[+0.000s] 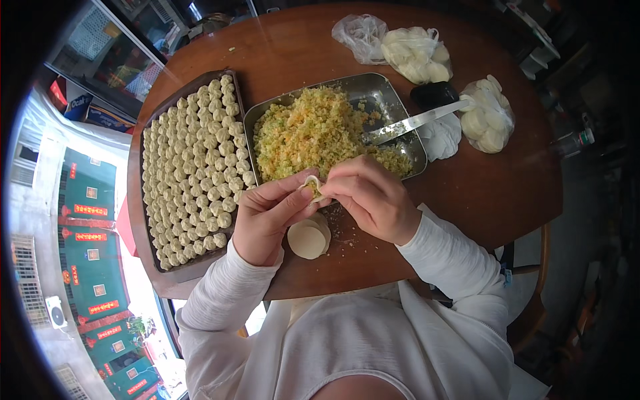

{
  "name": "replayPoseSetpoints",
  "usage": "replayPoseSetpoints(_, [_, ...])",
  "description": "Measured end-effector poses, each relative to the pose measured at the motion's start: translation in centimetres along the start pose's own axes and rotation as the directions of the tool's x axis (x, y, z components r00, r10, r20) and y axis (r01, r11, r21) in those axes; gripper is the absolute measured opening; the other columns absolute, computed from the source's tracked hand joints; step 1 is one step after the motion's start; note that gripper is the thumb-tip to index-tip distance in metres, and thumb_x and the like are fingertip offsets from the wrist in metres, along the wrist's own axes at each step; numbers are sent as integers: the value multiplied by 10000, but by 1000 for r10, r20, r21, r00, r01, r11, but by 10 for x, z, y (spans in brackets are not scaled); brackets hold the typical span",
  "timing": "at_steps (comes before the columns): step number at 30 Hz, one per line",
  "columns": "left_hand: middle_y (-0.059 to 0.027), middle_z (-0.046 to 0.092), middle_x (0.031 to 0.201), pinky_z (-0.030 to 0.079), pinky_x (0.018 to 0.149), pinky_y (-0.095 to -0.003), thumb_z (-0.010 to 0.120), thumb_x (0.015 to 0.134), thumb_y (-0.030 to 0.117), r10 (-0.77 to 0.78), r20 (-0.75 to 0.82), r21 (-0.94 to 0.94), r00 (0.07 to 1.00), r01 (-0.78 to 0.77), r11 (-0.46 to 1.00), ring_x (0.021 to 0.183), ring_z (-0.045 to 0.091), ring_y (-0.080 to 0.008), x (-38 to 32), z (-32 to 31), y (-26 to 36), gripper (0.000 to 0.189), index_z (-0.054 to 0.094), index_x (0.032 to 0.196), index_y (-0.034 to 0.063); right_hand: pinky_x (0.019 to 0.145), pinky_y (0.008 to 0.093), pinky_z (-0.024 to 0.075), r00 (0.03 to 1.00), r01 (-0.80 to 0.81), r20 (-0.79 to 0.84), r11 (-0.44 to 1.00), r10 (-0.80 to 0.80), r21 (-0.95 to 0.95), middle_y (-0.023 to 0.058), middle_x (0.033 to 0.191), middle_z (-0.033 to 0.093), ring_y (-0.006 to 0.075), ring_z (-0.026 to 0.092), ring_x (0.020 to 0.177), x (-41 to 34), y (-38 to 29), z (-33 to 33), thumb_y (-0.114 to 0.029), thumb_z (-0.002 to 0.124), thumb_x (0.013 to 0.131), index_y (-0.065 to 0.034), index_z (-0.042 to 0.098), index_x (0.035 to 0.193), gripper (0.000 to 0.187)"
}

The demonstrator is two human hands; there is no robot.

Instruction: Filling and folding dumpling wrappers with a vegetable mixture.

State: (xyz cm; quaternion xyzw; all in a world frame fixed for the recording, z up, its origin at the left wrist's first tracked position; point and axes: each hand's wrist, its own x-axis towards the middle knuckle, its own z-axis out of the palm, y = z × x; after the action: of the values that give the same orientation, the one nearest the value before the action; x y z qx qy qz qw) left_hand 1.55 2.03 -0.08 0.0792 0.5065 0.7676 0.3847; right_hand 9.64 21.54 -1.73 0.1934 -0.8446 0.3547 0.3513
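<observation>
Between both hands is a small round dough wrapper [314, 188], cupped around a little chopped filling. My left hand [272, 215] supports it from the left, with the thumb against the filling. The fingertips of my right hand [372, 197] pinch its right edge. Just below the hands, a stack of round wrappers [307, 239] lies on the wooden table. Behind them stands a metal tray [385, 95] heaped with chopped yellow, green and orange filling [310, 130]. A flat metal spatula [415, 121] rests in the tray, its handle over the right rim.
To the left, a dark tray [232, 80] carries rows of pleated dumplings [195, 170]. Bagged wrappers [417, 52] and a crumpled plastic bag [360, 37] lie at the back. Another bag of wrappers [487, 115], white tissue [441, 135] and a black object [434, 94] are at right.
</observation>
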Motion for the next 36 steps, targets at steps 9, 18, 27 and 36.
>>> replayPoseSetpoints(9, [-137, 737, 1081, 592, 823, -229, 634, 973, 5, 14, 32, 57, 999, -16, 998, 964, 735, -192, -1, 1, 0, 270, 670, 1238, -34, 778, 360, 558, 1000, 11, 27, 997, -9, -81, 75, 1031, 609, 243, 646, 905, 0, -3, -3, 16, 709, 819, -47, 653, 1112, 304])
replayPoseSetpoints(18, [-124, 735, 1050, 589, 809, -233, 632, 969, -13, 37, 53, 53, 998, -40, 998, 948, 735, -186, 1, -1, -3, 262, 658, 1230, -30, 770, 380, 528, 998, -46, 37, 997, 49, -69, 71, 1013, 578, 251, 620, 904, 2, -1, 1, 2, 721, 842, -50, 614, 1025, 218])
replayPoseSetpoints(27, [-129, 735, 1056, 593, 811, -249, 632, 966, -17, 42, 87, 17, 995, -44, 999, 954, 733, -192, 0, -2, -3, 222, 646, 1188, -29, 769, 382, 526, 996, -79, -33, 996, 81, 39, 78, 994, 610, 258, 636, 906, 3, -1, 0, -22, 730, 859, -46, 620, 1041, 215])
replayPoseSetpoints(36, [-141, 735, 1063, 597, 809, -255, 632, 965, -19, 20, 81, 7, 997, -21, 1000, 955, 736, -205, 0, -1, -2, 242, 621, 1207, -26, 759, 376, 517, 991, -130, -8, 988, 132, 78, 85, 992, 606, 264, 632, 891, 1, 1, 0, -34, 721, 877, -50, 631, 1042, 188])
